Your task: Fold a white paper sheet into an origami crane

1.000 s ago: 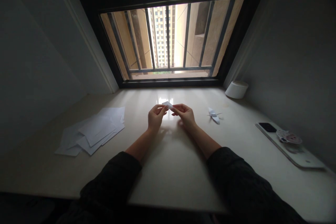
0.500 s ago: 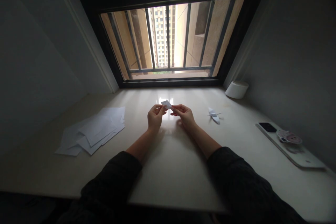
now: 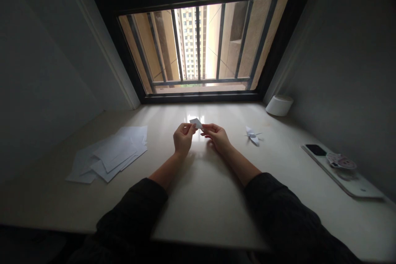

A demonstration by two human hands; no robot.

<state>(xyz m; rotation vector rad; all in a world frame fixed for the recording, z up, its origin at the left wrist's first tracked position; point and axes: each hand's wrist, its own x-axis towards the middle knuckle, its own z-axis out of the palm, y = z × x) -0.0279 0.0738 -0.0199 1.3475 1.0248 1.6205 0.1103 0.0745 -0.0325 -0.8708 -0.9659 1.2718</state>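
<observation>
Both of my hands are raised a little above the pale table (image 3: 198,198) in front of a barred window. Between them is a small folded piece of white paper (image 3: 196,123). My left hand (image 3: 183,139) pinches its left end with curled fingers. My right hand (image 3: 217,136) pinches the right end, thumb and forefinger pressed together. A finished white paper crane (image 3: 253,135) lies on the table just right of my right hand.
A loose pile of white paper sheets (image 3: 109,154) lies at the left. A white round container (image 3: 279,105) stands at the back right corner. A white tablet (image 3: 343,169) with a dark phone and a sticker on it lies along the right wall.
The hands and the folded paper have shifted only slightly; the paper's tip sits a touch higher and further left than a second ago.
</observation>
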